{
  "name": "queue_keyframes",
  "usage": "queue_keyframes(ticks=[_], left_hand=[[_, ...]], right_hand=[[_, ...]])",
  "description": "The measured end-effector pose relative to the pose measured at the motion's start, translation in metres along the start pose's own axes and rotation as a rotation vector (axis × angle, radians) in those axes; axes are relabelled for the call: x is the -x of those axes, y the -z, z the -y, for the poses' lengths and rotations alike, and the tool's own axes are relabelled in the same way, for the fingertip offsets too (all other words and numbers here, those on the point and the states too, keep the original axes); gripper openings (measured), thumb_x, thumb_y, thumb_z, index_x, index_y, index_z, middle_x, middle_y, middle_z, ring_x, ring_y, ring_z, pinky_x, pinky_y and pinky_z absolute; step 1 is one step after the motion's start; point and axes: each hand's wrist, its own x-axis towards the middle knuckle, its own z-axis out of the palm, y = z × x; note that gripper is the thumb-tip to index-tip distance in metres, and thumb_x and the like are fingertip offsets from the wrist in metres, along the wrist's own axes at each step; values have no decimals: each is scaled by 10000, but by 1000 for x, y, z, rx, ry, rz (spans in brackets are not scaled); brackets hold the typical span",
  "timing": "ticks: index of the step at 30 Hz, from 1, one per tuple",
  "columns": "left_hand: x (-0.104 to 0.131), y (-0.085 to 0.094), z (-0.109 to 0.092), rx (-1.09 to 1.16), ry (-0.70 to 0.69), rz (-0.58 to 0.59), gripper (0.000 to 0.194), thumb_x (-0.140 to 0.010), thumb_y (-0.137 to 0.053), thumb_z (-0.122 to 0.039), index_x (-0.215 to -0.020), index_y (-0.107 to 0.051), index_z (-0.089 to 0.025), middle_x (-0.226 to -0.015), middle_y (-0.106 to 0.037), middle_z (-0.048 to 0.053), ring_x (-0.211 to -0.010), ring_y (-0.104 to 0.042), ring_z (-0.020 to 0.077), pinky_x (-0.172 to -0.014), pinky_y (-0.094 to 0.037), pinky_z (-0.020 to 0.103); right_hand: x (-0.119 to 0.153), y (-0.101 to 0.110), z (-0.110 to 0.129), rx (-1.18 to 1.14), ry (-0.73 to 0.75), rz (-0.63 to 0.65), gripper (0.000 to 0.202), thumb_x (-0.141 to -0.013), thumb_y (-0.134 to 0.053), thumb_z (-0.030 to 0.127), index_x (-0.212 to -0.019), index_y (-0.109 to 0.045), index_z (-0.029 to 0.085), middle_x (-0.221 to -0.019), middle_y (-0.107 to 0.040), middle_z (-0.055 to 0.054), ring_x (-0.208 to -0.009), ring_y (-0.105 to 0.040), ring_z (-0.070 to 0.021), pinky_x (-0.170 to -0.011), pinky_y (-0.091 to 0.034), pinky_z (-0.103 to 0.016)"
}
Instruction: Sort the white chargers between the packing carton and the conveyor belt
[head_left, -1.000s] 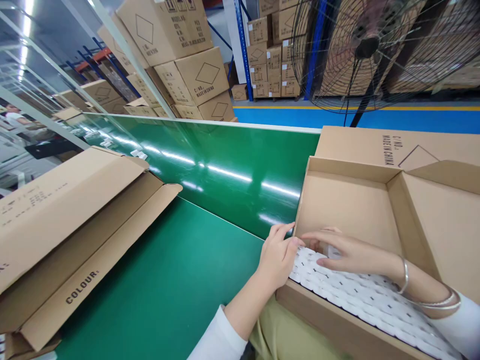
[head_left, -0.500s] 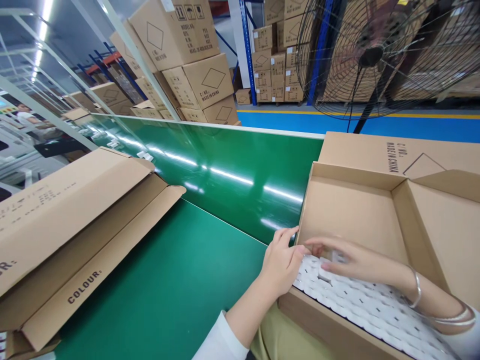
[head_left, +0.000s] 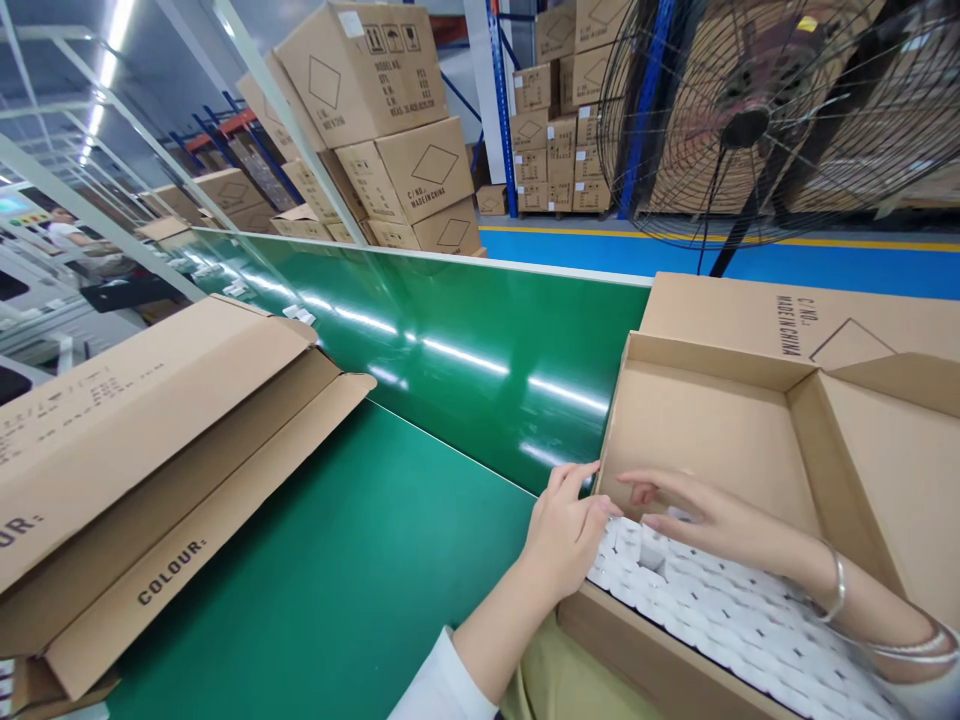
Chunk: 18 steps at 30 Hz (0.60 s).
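Note:
My left hand (head_left: 566,530) is at the left corner of a shallow cardboard box (head_left: 637,640), its fingers along the outer wall and its thumb over the rim, so that it grips the edge. Small white pieces (head_left: 720,610), packed in tight rows, fill the near part of this box. Above them hovers my right hand (head_left: 705,515), thumb and index finger stretched apart. A bit of white shows behind its thumb; whether the hand touches it, I cannot tell. Just below the thumb tip, one slot (head_left: 652,562) in the rows is vacant.
Left of me, an open carton (head_left: 165,440) lies on its side on the green work surface (head_left: 337,560). A green conveyor belt (head_left: 450,320) runs behind. Another carton (head_left: 750,310) stands beyond the shallow box, near a large fan (head_left: 742,130). Stacked cartons (head_left: 405,170) stand past the belt.
The right hand's thumb has lifted slightly away from the white pieces, and the vacant slot below it now shows larger. My left hand stays at the box corner. The view has shifted slightly.

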Motion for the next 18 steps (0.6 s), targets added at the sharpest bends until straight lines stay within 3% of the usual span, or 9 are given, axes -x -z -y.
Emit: queue_keyframes(ticks=[3, 9, 15, 18], left_hand=[[0, 0, 0, 0, -1, 1, 410, -963, -307, -305, -951, -716, -320, -1361, -494, -51, -1261, -384, 176, -1036, -405, 373], [1, 0, 0, -31, -11, 7, 407, -965, -295, -297, -958, -702, -312, -1372, -479, -54, -1267, -376, 173, -1039, -401, 373], [1, 0, 0, -39, -12, 13, 397, -966, -291, -307, -1014, -684, -312, -1366, -488, -43, -1260, -378, 178, -1035, -406, 382], [0, 0, 0, -35, -11, 14, 398, -964, -298, -304, -999, -694, -318, -1364, -489, -50, -1259, -379, 175, -1038, -403, 378]], right_hand=[[0, -1, -2, -41, 38, 71, 459, -862, -527, 505, -1278, -508, 313, -1142, -628, -44, -1078, -558, -258, -915, -464, -394], [-1, -2, -3, -121, -16, -2, 465, -883, -495, 498, -1290, -507, 272, -1082, -651, -58, -1026, -588, -248, -896, -478, -390], [0, -1, 4, -196, 91, 106, 436, -870, -547, 439, -1278, -514, 289, -1008, -662, -31, -920, -611, -211, -835, -499, -352], [-1, -3, -3, -169, 69, 80, 447, -859, -558, 446, -1274, -515, 289, -1036, -660, -34, -943, -608, -216, -853, -494, -360]])
